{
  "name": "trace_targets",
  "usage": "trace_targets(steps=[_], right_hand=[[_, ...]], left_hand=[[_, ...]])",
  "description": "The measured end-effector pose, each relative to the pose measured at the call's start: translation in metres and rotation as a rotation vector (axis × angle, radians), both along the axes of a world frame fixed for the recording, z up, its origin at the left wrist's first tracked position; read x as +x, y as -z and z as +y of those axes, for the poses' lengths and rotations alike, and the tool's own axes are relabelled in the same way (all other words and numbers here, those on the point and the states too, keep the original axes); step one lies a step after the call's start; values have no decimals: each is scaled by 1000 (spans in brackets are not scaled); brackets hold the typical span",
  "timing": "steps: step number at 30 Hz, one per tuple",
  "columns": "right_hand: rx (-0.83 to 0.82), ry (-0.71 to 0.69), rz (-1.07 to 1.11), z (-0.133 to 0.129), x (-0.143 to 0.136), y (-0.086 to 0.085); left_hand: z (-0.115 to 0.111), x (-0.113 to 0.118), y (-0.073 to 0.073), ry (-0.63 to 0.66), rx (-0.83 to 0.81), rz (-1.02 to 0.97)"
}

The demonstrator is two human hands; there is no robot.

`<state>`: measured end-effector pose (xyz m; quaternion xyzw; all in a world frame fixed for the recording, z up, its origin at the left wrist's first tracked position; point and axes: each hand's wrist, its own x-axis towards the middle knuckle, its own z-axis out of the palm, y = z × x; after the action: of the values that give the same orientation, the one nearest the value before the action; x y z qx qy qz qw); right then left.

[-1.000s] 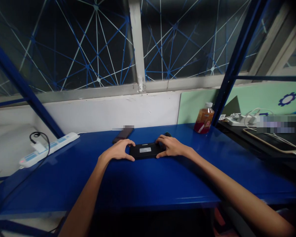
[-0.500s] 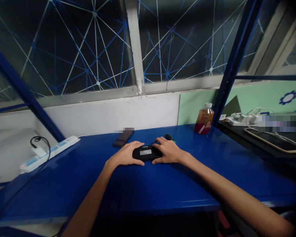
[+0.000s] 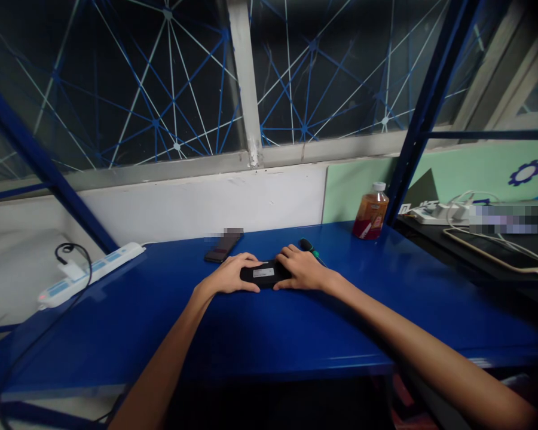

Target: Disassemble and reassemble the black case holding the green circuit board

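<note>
A flat black box-shaped device (image 3: 263, 273) with a white label on top lies on the blue table (image 3: 260, 334). At its left end, my left hand (image 3: 233, 273) grips it between thumb and fingers. The right end is held the same way by my right hand (image 3: 302, 269), which hides part of it. Just behind my right hand rests a screwdriver (image 3: 308, 246) with a black and green handle. A dark phone (image 3: 224, 246) lies behind my left hand.
A drink bottle (image 3: 370, 212) with a white cap stands at the back right. On the left lies a white power strip (image 3: 92, 276) with a black cable. Another phone (image 3: 493, 248) and white cables sit on the black surface at right. Blue posts (image 3: 424, 107) rise beside the table.
My right hand's fingers have shifted slightly on the device, and more of the screwdriver shows behind it. Both hands still hold the device in nearly the same place.
</note>
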<state>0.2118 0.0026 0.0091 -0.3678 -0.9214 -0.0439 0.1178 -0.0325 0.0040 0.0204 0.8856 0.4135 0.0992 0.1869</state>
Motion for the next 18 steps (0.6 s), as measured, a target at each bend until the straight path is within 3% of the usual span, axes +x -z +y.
trace_targets(steps=[9,18], right_hand=[[-44,-11,8,1,-1,-5],[-100,-46,15,10,-5,5]], left_hand=[[-1,0,0,-7,-8,3],[0,1,8,-34,114,-1]])
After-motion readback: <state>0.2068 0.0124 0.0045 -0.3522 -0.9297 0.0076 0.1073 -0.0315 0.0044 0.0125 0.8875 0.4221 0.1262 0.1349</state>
